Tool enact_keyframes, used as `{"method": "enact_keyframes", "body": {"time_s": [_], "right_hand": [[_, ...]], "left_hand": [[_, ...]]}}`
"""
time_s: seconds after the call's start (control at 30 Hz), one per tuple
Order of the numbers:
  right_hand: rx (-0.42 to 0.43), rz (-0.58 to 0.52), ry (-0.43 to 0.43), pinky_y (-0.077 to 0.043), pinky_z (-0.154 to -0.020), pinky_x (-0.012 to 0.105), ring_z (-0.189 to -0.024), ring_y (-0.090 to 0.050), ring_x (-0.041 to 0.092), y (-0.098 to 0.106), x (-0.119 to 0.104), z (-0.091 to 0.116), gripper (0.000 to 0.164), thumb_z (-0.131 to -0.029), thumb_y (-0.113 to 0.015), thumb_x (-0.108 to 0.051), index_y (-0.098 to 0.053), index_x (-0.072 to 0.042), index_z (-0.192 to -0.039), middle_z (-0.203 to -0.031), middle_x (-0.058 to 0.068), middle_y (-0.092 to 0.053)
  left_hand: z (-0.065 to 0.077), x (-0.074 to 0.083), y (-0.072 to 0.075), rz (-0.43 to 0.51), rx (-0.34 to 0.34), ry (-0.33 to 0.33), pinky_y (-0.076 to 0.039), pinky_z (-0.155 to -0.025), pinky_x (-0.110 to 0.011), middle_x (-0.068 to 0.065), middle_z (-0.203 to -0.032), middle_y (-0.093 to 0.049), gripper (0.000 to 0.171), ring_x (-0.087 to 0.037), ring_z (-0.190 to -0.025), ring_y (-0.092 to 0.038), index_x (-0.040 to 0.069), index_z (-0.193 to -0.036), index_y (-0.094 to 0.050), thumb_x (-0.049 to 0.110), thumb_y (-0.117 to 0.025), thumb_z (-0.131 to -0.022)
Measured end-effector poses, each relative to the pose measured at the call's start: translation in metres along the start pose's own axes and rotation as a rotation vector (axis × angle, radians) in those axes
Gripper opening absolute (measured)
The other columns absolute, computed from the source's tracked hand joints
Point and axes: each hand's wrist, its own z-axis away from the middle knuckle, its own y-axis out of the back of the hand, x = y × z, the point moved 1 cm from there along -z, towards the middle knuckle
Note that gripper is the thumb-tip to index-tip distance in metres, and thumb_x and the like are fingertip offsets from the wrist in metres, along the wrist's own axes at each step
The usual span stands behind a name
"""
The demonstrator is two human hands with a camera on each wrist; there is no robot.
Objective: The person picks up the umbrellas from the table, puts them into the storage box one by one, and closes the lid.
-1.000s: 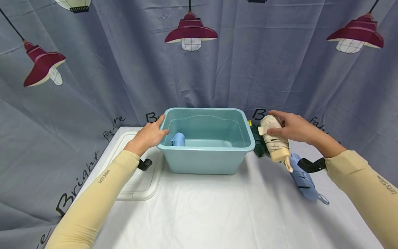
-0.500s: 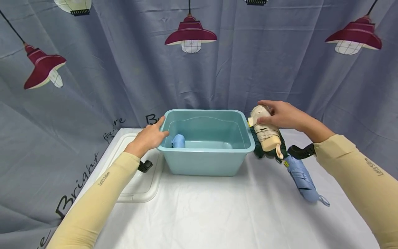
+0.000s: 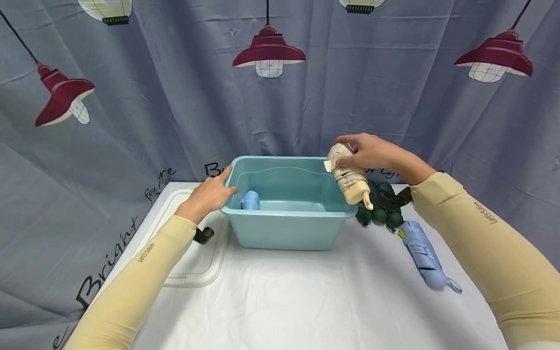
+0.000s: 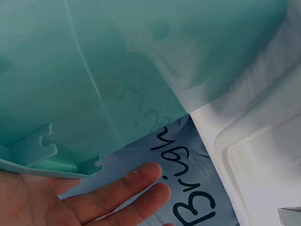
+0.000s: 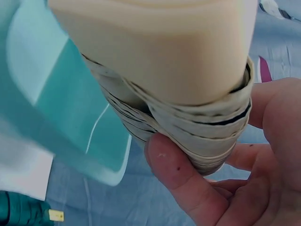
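My right hand (image 3: 374,153) grips a folded cream umbrella (image 3: 352,183), its wrist loop dangling, above the right rim of a teal plastic bin (image 3: 284,232). The right wrist view shows thumb and fingers wrapped round the umbrella's pleated fabric (image 5: 197,129), its smooth handle end toward the camera. At the bin's left rim rests my left hand (image 3: 206,198); the left wrist view has its fingers (image 4: 120,190) fairly straight outside the wall. A blue rolled item (image 3: 251,200), only one end showing, sits inside at the left.
Right of the bin lies a dark green folded umbrella (image 3: 379,216), partly hidden behind my right wrist. A blue folded umbrella (image 3: 422,255) lies nearer on the white table (image 3: 306,301). The white lid (image 3: 199,262) is flat at the left, and a grey-blue curtain (image 3: 188,97) hangs behind.
My right hand has carried the cream umbrella leftward, from over the green umbrella to over the bin's right rim. More of the green umbrella shows. The left hand stays put.
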Motion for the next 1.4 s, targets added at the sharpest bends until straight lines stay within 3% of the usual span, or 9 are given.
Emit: {"method": "enact_keyframes", "body": {"time_s": [0.27,0.5,0.7,0.9,1.03,1.4], "right_hand": [[-0.071,-0.070,0.010,-0.053,-0.079,0.039,-0.102,-0.063,0.027,-0.001,-0.019,-0.019,0.074,-0.097,-0.066,-0.039,-0.033,-0.017,-0.159,-0.131,0.020,-0.059],[-0.111,-0.119,0.024,-0.052,-0.079,0.036,-0.100,-0.060,0.025,-0.006,-0.032,-0.038,0.071,-0.097,-0.065,-0.037,-0.034,-0.017,-0.158,-0.135,0.017,-0.054],[-0.159,-0.148,0.019,-0.055,-0.077,0.037,-0.088,-0.062,0.021,-0.013,-0.041,-0.058,0.071,-0.097,-0.066,-0.034,-0.035,-0.016,-0.158,-0.134,0.017,-0.053],[-0.231,-0.206,-0.003,-0.056,-0.076,0.031,-0.095,-0.064,0.023,-0.017,-0.048,-0.076,0.072,-0.097,-0.066,-0.032,-0.032,-0.015,-0.159,-0.136,0.017,-0.051],[-0.278,-0.215,-0.011,-0.057,-0.078,0.031,-0.098,-0.064,0.023,-0.021,-0.055,-0.085,0.073,-0.097,-0.066,-0.031,-0.031,-0.014,-0.159,-0.136,0.018,-0.051],[-0.406,-0.246,-0.010,-0.056,-0.079,0.030,-0.099,-0.064,0.021,-0.044,-0.072,-0.109,0.074,-0.097,-0.066,-0.026,-0.029,-0.011,-0.159,-0.136,0.018,-0.052]], "left_hand": [[-0.002,0.001,0.003,0.009,-0.003,0.002,-0.046,-0.087,-0.049,-0.019,-0.122,-0.064,0.079,-0.030,-0.100,-0.062,0.028,-0.164,-0.005,0.043,-0.045,-0.098],[-0.002,0.000,0.003,-0.011,0.007,0.000,-0.046,-0.092,-0.053,-0.023,-0.145,-0.052,0.079,-0.034,-0.110,-0.060,0.027,-0.164,-0.007,0.043,-0.045,-0.097],[-0.003,0.001,0.001,-0.025,0.011,-0.004,-0.045,-0.094,-0.054,-0.025,-0.146,-0.051,0.079,-0.035,-0.113,-0.060,0.026,-0.164,-0.008,0.043,-0.046,-0.097],[-0.003,0.002,0.002,-0.023,0.007,-0.007,-0.046,-0.089,-0.051,-0.025,-0.137,-0.057,0.079,-0.033,-0.104,-0.063,0.026,-0.164,-0.007,0.043,-0.045,-0.098],[-0.003,0.003,0.003,-0.016,-0.002,-0.003,-0.046,-0.090,-0.052,-0.025,-0.141,-0.055,0.079,-0.033,-0.107,-0.063,0.027,-0.164,-0.005,0.044,-0.044,-0.098],[-0.003,-0.001,0.001,-0.001,-0.011,0.011,-0.047,-0.090,-0.050,-0.023,-0.131,-0.062,0.078,-0.031,-0.105,-0.064,0.026,-0.164,-0.005,0.043,-0.043,-0.098]]}}
